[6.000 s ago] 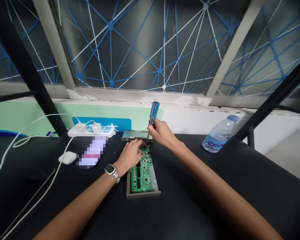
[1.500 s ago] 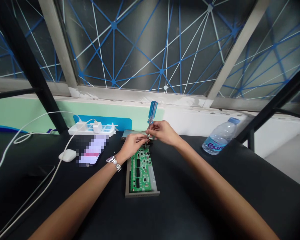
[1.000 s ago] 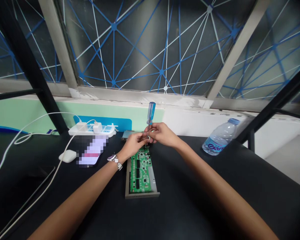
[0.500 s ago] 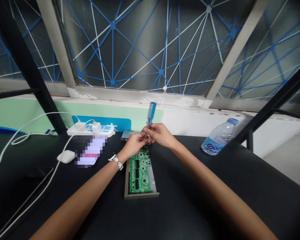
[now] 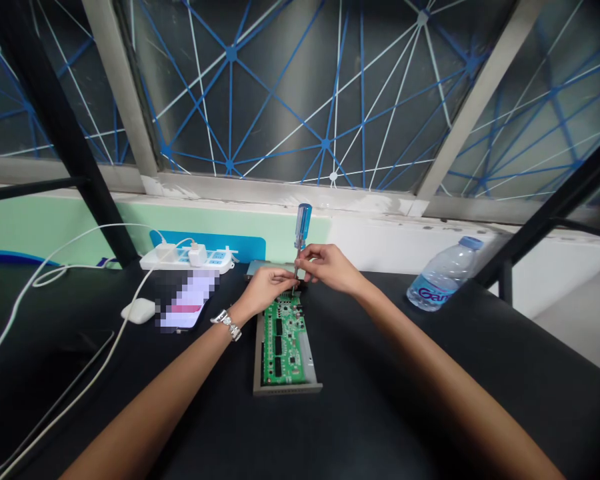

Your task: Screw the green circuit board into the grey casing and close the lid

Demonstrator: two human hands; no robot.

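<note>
A screwdriver (image 5: 303,225) with a clear blue handle stands nearly upright over the far end of a green circuit board (image 5: 286,343). The board sits in an open grey metal case (image 5: 310,360) on the black table. My left hand (image 5: 270,288), with a silver watch or bracelet at its wrist, has its fingertips closed against the lower shaft. From the right, my right hand (image 5: 333,268) pinches the shaft just beneath the handle. The tip meets the board near its far end, but my fingers partly hide what it touches.
Behind my left hand lies a flat metal piece (image 5: 258,267). A phone (image 5: 190,303), a white rounded case (image 5: 139,311) and a power strip (image 5: 213,260) with white cables are on the left. A water bottle (image 5: 443,277) stands back right, near a black frame post.
The fingers of my right hand have shifted and opened slightly around the shaft, baring more of it. The screwdriver stays almost upright. The whole view has moved slightly.
</note>
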